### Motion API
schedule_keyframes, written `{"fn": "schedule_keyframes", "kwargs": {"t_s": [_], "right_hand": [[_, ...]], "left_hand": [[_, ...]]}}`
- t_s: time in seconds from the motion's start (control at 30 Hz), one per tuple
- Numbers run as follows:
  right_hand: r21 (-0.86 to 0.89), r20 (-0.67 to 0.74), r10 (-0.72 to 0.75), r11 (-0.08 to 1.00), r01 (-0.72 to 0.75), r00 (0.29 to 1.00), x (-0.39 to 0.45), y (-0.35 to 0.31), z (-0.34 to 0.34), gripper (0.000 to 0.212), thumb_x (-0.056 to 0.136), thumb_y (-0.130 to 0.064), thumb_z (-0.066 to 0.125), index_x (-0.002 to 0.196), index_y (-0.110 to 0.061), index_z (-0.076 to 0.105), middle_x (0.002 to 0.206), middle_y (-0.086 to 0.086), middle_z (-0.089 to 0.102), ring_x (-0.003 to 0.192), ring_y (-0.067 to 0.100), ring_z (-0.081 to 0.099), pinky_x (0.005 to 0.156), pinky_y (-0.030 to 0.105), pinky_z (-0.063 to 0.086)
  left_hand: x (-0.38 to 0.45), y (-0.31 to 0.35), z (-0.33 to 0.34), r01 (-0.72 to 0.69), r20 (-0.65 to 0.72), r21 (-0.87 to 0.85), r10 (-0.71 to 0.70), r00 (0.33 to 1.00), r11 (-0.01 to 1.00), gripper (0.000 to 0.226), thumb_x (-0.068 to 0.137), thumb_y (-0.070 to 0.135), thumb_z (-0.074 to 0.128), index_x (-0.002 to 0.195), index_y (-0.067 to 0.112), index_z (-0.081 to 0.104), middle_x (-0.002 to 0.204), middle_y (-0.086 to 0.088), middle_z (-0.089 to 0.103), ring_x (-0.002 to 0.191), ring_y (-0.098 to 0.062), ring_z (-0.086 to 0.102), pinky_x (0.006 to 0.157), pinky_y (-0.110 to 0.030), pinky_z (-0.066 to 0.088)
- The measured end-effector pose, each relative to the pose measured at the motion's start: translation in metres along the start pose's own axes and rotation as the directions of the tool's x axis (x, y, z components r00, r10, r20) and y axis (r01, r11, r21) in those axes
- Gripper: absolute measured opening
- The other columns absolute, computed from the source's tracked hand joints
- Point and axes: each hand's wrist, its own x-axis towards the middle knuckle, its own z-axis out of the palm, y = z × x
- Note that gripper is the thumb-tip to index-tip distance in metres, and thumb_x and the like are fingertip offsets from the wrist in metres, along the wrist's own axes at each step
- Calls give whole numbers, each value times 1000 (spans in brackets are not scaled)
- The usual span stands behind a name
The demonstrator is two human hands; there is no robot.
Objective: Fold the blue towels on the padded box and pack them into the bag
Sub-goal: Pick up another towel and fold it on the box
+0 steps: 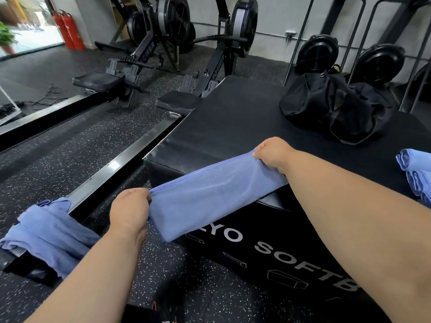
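A blue towel, folded into a long strip, is stretched between my hands over the near left corner of the black padded box. My left hand pinches its near end, off the box's edge. My right hand pinches its far end above the box top. The black bag sits slumped at the box's far right. Folded blue towels lie stacked at the right edge of the box. More blue towels hang crumpled over a rowing machine's rail at the lower left.
Two rowing machines stand on the speckled rubber floor to the left and behind the box, their rails running close along its left side. Fan bikes and metal frames stand behind the bag. Red fire extinguishers are at the far left.
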Motion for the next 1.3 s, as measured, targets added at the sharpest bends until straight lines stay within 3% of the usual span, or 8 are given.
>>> {"fn": "schedule_keyframes", "kwargs": {"t_s": [0.13, 0.23, 0.47, 0.6, 0.77, 0.97, 1.13, 1.3], "right_hand": [[118, 21, -12, 993, 10, 1000, -7, 3, -2, 24, 95, -16, 68, 73, -15, 57, 78, 0, 59, 71, 19, 52, 71, 34, 45], [351, -8, -53, 935, 52, 999, -27, 10, -7, 14, 96, -19, 68, 83, -15, 66, 85, 2, 67, 75, 18, 61, 75, 36, 51], [573, -216, -168, 776, 264, 962, -111, 49, -58, 14, 97, -18, 65, 111, -20, 66, 84, -1, 64, 81, 16, 57, 77, 35, 47], [473, -434, -210, 775, 420, 876, -170, 82, -100, 17, 101, -13, 64, 112, -25, 59, 74, -3, 57, 72, 9, 51, 70, 21, 44], [403, -560, -134, 818, 411, 817, -219, 126, -133, 19, 104, -15, 62, 107, -34, 60, 85, -7, 65, 68, -2, 55, 67, 11, 43], [431, -592, -22, 836, 339, 806, -249, 185, -156, 18, 104, -18, 62, 107, -35, 66, 87, -7, 65, 72, 0, 57, 73, 19, 45], [469, -616, 59, 829, 306, 785, -262, 223, -174, 14, 103, -14, 64, 107, -26, 69, 85, -2, 64, 67, 0, 54, 63, 10, 42], [480, -646, 122, 833, 276, 753, -250, 252, -190, 10, 102, -16, 65, 102, -26, 68, 78, -6, 62, 62, -1, 52, 62, 15, 41]], "left_hand": [[-7, 8, 1, -5, 6, -11, 5, 1000, 1000, 17, 70, 0, 49, 75, 14, 42, 72, -6, 26, 66, -20, 23, 54, -34, 15], [-17, 14, 3, -67, 36, 5, 66, 997, 998, 20, 74, -2, 48, 71, 14, 37, 66, -3, 24, 58, -17, 21, 48, -30, 12], [-45, 26, 11, -263, 139, -71, 271, 953, 962, 27, 85, 8, 52, 97, 25, 70, 79, -1, 54, 61, -11, 42, 58, -32, 32], [-67, 32, 26, -331, 316, -135, 357, 879, 934, 32, 97, 7, 55, 114, 31, 68, 83, 7, 54, 61, -6, 40, 58, -29, 30], [-110, 22, 64, -352, 491, -107, 357, 794, 930, 27, 105, 15, 59, 109, 39, 71, 96, 5, 65, 72, -6, 52, 69, -29, 40], [-156, 15, 101, -518, 553, 5, 429, 714, 855, 24, 107, 13, 58, 114, 30, 73, 108, 12, 73, 84, 11, 62, 76, -4, 44], [-180, 14, 130, -542, 619, 81, 384, 685, 836, 23, 107, 20, 58, 116, 33, 74, 112, 20, 75, 100, 10, 66, 88, -13, 47], [-188, 17, 169, -585, 655, 166, 354, 667, 794, 26, 108, 23, 55, 123, 37, 71, 114, 25, 70, 99, 17, 63, 81, -7, 44]]}}
